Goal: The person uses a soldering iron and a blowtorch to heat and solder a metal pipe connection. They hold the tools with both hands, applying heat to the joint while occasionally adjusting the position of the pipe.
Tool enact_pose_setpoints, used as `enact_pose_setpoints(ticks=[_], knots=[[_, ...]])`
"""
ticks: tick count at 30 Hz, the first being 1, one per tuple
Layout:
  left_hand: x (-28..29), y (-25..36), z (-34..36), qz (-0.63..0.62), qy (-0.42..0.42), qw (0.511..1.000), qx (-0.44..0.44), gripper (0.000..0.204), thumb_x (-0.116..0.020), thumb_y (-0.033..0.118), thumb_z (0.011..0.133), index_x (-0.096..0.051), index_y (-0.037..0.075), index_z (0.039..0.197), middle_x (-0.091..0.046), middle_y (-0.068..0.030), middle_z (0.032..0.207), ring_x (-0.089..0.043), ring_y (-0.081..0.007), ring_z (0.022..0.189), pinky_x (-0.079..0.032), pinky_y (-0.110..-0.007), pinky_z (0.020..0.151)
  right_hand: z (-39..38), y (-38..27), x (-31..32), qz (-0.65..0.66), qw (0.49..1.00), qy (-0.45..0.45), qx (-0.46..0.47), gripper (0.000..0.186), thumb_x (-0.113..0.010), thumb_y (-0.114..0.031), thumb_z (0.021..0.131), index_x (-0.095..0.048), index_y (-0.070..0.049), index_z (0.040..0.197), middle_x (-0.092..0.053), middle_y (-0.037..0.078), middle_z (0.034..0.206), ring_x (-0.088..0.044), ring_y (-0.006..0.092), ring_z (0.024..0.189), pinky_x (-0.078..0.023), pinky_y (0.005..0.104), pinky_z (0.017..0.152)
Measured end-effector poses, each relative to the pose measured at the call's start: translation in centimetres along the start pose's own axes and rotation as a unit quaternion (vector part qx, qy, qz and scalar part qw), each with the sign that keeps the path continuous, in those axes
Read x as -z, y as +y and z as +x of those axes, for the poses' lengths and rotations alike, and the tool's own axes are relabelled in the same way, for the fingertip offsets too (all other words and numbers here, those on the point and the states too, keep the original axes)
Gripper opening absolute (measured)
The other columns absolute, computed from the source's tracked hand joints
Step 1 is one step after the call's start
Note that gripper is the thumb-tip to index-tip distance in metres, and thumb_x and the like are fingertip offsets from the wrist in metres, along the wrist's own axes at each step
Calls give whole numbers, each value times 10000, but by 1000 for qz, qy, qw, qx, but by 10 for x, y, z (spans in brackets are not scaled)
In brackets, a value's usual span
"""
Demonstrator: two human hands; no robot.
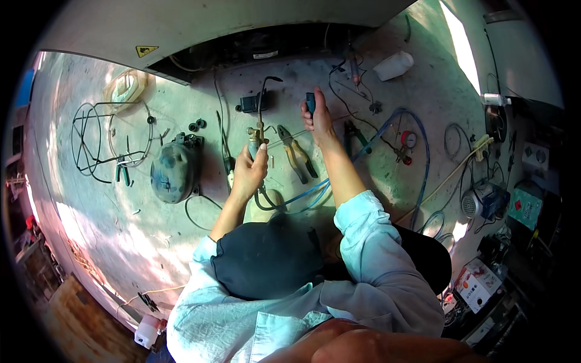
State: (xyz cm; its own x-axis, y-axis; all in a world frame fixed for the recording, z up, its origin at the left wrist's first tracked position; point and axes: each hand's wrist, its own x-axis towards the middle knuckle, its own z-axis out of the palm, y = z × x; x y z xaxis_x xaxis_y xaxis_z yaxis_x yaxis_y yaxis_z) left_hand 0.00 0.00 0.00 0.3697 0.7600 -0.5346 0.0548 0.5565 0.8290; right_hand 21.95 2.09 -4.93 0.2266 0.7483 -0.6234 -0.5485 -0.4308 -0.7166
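Observation:
My left hand (248,172) is closed round the handle of a gas torch (261,132) with brass fittings, its thin neck pointing away and bending right at the tip. Dark hoses run back from its lower end. To the right, my right hand (319,121) is raised and closed round a small dark teal lighter (310,103). I make out no flame at either. Between my forearms, yellow-handled pliers (295,156) lie on the floor. A small black box (254,103) sits just beyond the torch. Green-handled pliers (357,138) rest beside my right forearm.
A black compressor (173,172) stands left, near a black wire rack (97,142). Ahead is a large metal cabinet (224,24), open along its bottom. Rightward lie a blue hose (423,163), a pressure gauge (409,140), a white bottle (393,65) and a pump (484,201).

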Motion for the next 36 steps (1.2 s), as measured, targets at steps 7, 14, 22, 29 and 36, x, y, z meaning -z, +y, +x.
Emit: enact_pose_setpoints(ticks=[7,14,22,29,36], knots=[[-4,-2,0,112,6,993,-38,242,-543,265,964,-546,31,1027,-445,53,608,-372,-39,466,-298,-215,424,1,-8,1,-10,1000,12,0,585,-414,-672,854,-479,-117,680,-352,-63,541,-270,59,435,-201,227,425],[-8,11,-8,243,25,963,-116,218,-556,239,944,-533,23,955,-517,-16,603,-468,-91,515,-380,-261,484,2,-6,2,-4,1000,21,-11,586,-425,-677,846,-477,-118,674,-354,-60,541,-272,59,439,-202,225,426],[-12,20,-11,269,44,953,-132,201,-569,216,921,-540,23,968,-533,-57,634,-470,-122,543,-396,-288,516,0,-7,0,-2,1000,15,-19,557,-374,-649,895,-451,-141,679,-345,-78,557,-256,36,438,-199,198,399],[-12,23,-10,290,58,945,-141,215,-586,206,902,-488,15,881,-568,-93,608,-533,-188,510,-417,-313,496,1,-6,-1,-5,1000,10,-17,563,-362,-648,899,-446,-140,672,-344,-76,554,-256,37,435,-196,200,398],[-13,23,-10,290,59,943,-154,224,-591,191,895,-462,11,854,-590,-107,600,-570,-222,501,-426,-323,487,2,-11,-4,-9,1000,21,-11,567,-360,-647,901,-437,-141,659,-327,-80,534,-249,38,423,-187,205,395]])
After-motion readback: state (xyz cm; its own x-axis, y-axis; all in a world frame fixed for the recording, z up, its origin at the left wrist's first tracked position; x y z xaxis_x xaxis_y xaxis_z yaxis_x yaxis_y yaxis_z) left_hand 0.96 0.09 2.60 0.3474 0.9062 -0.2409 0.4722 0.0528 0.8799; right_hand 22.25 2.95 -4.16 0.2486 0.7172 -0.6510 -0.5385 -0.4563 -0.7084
